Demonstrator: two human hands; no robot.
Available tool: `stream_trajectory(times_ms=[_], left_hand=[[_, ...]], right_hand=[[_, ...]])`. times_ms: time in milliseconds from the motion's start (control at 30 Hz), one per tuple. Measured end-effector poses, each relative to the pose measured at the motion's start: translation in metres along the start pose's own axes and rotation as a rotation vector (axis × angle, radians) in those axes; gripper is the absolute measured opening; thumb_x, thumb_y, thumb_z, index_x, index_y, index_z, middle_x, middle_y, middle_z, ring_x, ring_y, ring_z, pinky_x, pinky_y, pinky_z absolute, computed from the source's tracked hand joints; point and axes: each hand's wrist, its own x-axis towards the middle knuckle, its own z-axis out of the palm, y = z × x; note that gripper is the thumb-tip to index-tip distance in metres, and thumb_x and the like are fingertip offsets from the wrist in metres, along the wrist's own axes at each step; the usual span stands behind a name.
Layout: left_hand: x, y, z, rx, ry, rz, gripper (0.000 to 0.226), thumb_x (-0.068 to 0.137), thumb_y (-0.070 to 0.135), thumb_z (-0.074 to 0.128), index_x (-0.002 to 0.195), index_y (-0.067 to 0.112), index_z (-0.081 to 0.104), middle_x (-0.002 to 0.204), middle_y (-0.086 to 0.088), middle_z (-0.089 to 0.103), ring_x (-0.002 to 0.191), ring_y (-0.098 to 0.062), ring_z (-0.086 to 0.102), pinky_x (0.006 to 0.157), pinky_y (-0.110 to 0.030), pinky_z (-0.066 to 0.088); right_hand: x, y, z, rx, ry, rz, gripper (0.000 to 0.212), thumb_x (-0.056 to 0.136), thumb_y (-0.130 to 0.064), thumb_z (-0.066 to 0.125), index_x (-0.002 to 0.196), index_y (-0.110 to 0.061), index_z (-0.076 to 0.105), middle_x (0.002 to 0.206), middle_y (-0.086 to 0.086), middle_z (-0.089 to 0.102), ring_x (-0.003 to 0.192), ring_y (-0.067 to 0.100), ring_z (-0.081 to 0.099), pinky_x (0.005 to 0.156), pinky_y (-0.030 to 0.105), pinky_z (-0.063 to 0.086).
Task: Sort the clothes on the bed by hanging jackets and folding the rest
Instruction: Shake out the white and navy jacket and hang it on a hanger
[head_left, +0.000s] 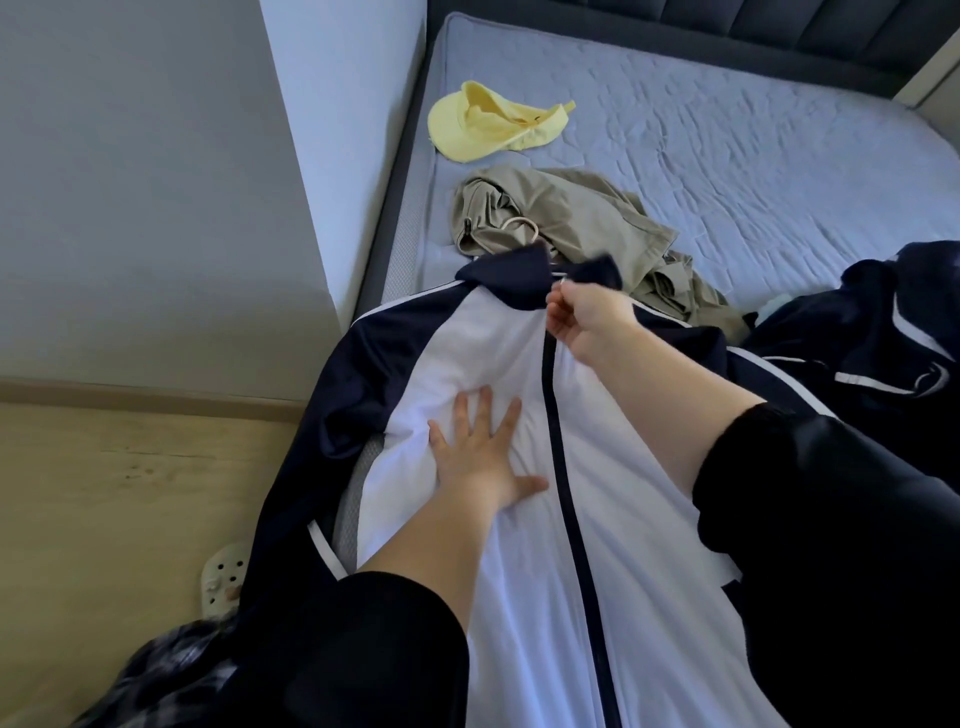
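Observation:
A white track jacket with navy sleeves, navy collar and a navy zip line lies front-up along the bed's left edge. My left hand presses flat on its white chest, fingers spread. My right hand pinches the zip pull just below the collar. A crumpled khaki garment lies beyond the collar. Further back rests a pale yellow cap. Another navy garment with white stripes is bunched at the right.
The bed has a light blue quilted cover and a dark padded headboard. A grey wall stands at the left above wooden floor. A pale clog shows by the bedside.

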Motion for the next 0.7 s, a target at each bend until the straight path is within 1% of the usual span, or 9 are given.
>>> stream_trajectory(times_ms=[67,167,233,333,467,567,633,667,700], left_hand=[[0.001,0.0,0.0,0.011,-0.016,-0.006,0.109,0.071,0.079,0.051,0.144,0.043,-0.022,0.153,0.006,-0.034,0.14,-0.026,-0.032,0.107,-0.064,-0.012],[0.001,0.0,0.001,0.015,-0.024,-0.019,0.109,0.071,0.08,0.05,0.144,0.044,-0.023,0.152,0.006,-0.035,0.14,-0.025,-0.033,0.107,-0.063,-0.013],[0.002,0.0,0.001,0.012,-0.029,-0.021,0.109,0.071,0.08,0.05,0.143,0.045,-0.023,0.152,0.007,-0.035,0.139,-0.025,-0.034,0.107,-0.063,-0.014],[0.003,-0.001,0.0,0.007,-0.038,-0.019,0.109,0.07,0.08,0.051,0.143,0.045,-0.023,0.152,0.007,-0.035,0.139,-0.024,-0.034,0.107,-0.063,-0.014],[0.003,-0.001,0.001,-0.002,-0.044,-0.016,0.11,0.07,0.079,0.052,0.143,0.045,-0.023,0.152,0.008,-0.035,0.139,-0.024,-0.034,0.107,-0.062,-0.014],[0.004,-0.003,0.001,-0.012,-0.044,-0.012,0.109,0.07,0.079,0.052,0.144,0.045,-0.02,0.153,0.007,-0.034,0.139,-0.023,-0.035,0.107,-0.062,-0.016],[0.004,-0.003,0.001,-0.015,-0.039,0.0,0.107,0.07,0.079,0.051,0.145,0.044,-0.017,0.154,0.007,-0.032,0.139,-0.024,-0.034,0.107,-0.062,-0.016],[0.003,-0.003,0.001,-0.011,-0.037,0.004,0.106,0.071,0.079,0.05,0.146,0.044,-0.016,0.154,0.006,-0.031,0.139,-0.024,-0.034,0.107,-0.062,-0.016],[0.002,-0.003,0.0,-0.007,-0.034,0.007,0.105,0.071,0.08,0.049,0.146,0.044,-0.016,0.155,0.005,-0.03,0.139,-0.024,-0.033,0.107,-0.062,-0.015]], right_hand=[[0.003,-0.021,0.007,-0.014,-0.013,-0.096,0.026,0.097,-0.006,0.048,0.071,-0.008,0.053,0.049,0.0,0.052,0.035,0.005,0.045,0.039,0.016,0.043],[0.007,-0.043,0.014,-0.135,-0.013,-0.169,0.026,0.096,-0.007,0.049,0.071,-0.008,0.055,0.051,0.001,0.053,0.034,0.006,0.046,0.039,0.016,0.042],[0.01,-0.044,0.014,-0.164,-0.023,-0.172,0.026,0.096,-0.007,0.048,0.071,-0.008,0.055,0.055,0.002,0.053,0.038,0.007,0.046,0.041,0.017,0.043],[0.011,-0.039,0.014,-0.098,-0.039,-0.18,0.026,0.096,-0.005,0.048,0.071,-0.007,0.055,0.06,0.005,0.053,0.046,0.011,0.046,0.046,0.019,0.044],[0.015,-0.037,0.013,-0.053,-0.076,-0.195,0.025,0.097,-0.004,0.048,0.073,-0.005,0.056,0.062,0.006,0.054,0.048,0.011,0.048,0.05,0.02,0.047],[0.019,-0.032,0.011,-0.181,-0.128,-0.196,0.021,0.097,-0.015,0.051,0.079,-0.009,0.059,0.07,0.005,0.062,0.056,0.011,0.058,0.053,0.022,0.05],[0.029,-0.032,0.002,-0.323,-0.052,-0.249,0.022,0.096,-0.025,0.051,0.083,-0.011,0.061,0.077,0.003,0.065,0.067,0.014,0.063,0.061,0.026,0.054],[0.037,-0.032,-0.005,-0.4,0.022,-0.294,0.022,0.096,-0.026,0.049,0.087,-0.011,0.062,0.079,0.001,0.063,0.076,0.018,0.063,0.071,0.031,0.054],[0.045,-0.031,-0.016,-0.505,0.091,-0.341,0.023,0.097,-0.025,0.045,0.097,-0.01,0.062,0.083,0.0,0.06,0.085,0.022,0.06,0.08,0.035,0.051]])
